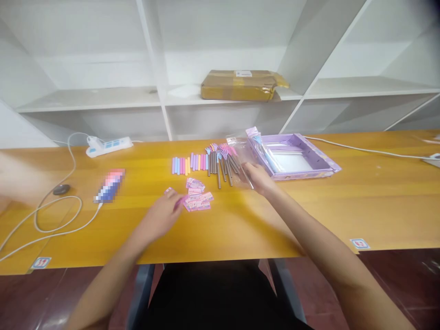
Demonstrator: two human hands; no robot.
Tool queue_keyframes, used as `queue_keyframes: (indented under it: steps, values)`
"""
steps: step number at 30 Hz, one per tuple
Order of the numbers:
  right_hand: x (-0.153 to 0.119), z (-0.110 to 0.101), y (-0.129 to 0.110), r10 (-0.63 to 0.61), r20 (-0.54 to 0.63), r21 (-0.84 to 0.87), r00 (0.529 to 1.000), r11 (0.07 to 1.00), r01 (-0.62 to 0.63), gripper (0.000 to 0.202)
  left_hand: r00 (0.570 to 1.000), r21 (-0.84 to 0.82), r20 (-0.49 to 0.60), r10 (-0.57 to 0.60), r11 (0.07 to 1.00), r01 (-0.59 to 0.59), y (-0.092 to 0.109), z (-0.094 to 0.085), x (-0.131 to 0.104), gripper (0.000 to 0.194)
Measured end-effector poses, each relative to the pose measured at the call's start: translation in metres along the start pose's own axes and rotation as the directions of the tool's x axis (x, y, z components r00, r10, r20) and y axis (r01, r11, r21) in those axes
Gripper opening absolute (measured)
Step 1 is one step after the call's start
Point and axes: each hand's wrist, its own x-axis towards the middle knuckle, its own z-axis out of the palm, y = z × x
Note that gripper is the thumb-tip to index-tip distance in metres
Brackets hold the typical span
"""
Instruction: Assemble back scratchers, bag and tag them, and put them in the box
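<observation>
My left hand (160,217) is closed on a small purple piece (179,201), blurred, beside a loose pile of pink and purple printed cards (198,202). My right hand (258,178) pinches a thin rod (246,176) with a pink top, by the clear plastic bags. Left of it lies a bunch of dark rods (219,176) with pink, purple and blue hand-shaped tops. A row of short pink, blue, purple and orange sticks (188,165) lies left of the bunch. A clear packet (266,151) with a blue-topped item leans on the lilac box's left wall.
The open lilac box (302,175) stands at the back right. A taped carton (237,87) sits on the white shelf (120,103). Left on the wooden table (220,243) are a power strip (109,146), a pixelated object (110,185), a black mouse (61,189) and white cables.
</observation>
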Motion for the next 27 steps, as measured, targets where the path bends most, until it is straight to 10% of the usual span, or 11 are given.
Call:
queue_keyframes:
  steps: [11,27]
  values:
    - [-0.149,0.022,0.07,0.061,0.078,0.43,0.995,0.898,-0.089,0.028,0.999,-0.188,0.042,0.035,0.982,-0.026,0.03,0.052,-0.052,0.043]
    - [-0.159,0.023,0.087,0.029,-0.019,0.331,0.999,0.944,-0.021,0.048,0.99,-0.242,0.062,0.13,0.964,-0.111,0.025,0.072,-0.046,0.041]
